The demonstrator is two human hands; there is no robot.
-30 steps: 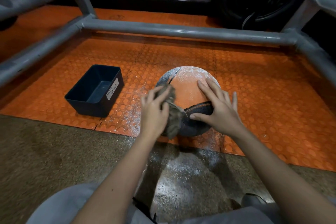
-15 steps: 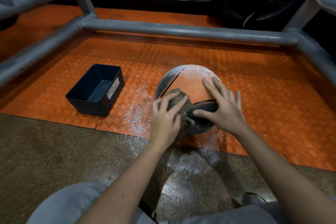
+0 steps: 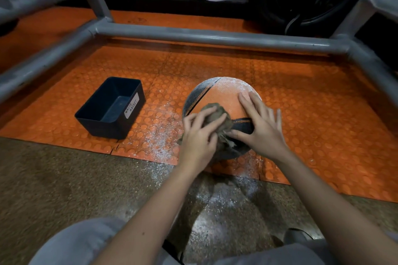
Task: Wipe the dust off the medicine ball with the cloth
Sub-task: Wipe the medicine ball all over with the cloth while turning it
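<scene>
Dusty med ball (image 3: 226, 97) on orange mat (image 3: 323, 114).
L hand (image 3: 197, 137) grips bunched cloth (image 3: 214, 109) against its near-left side; R hand (image 3: 261, 129) flat, fingers spread, on its right.

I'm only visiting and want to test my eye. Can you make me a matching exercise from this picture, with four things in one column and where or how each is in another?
Things:
1. medicine ball
2. cloth
3. waste basket
4. right hand

Place or state:
a. rests flat on the ball's upper right
b. stands apart, to the left of the ball
c. bunched under the fingers of the left hand
d. white powder on its top

Pairs: 1-d, 2-c, 3-b, 4-a
</scene>
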